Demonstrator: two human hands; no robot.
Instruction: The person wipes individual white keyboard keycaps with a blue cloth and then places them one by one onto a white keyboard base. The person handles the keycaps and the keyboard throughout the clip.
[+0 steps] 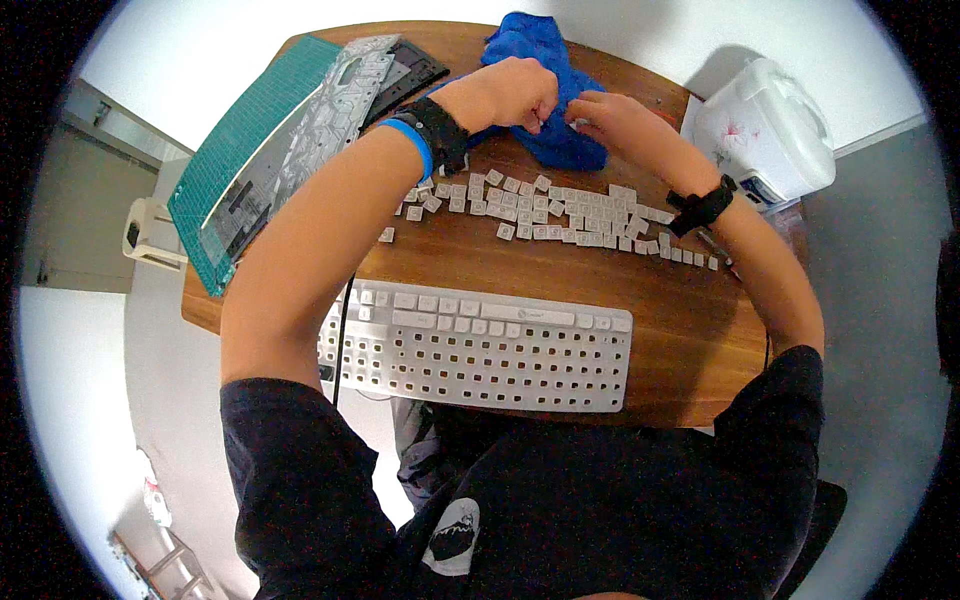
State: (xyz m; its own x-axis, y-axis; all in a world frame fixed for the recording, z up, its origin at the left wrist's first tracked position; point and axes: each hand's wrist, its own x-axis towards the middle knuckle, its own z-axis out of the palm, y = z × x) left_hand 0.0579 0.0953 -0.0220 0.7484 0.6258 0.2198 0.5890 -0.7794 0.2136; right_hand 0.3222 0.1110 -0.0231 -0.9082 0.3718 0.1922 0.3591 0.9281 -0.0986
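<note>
A crumpled blue cloth [572, 150] lies at the far middle of the wooden table. My left hand [512, 92] is over it, its fingers curled closed and gripping the fabric; the fingertips are partly hidden. Close by on the right, my right hand [615, 122] pinches a small whitish keycap, hard to see between the fingertips. Loose white keycaps [590, 212] lie in uneven rows between my forearms. Nearer to me is a white keyboard [500, 370], its lower part bare with rows of square holes; several keycaps remain along its upper edge.
A green cutting mat [245, 130] lies at the left, under a grey-silver keyboard circuit sheet [310, 130] and a black panel [412, 72]. A white appliance with a lid [765, 130] stands at the far right. A black cable [345, 330] crosses the keyboard's left part.
</note>
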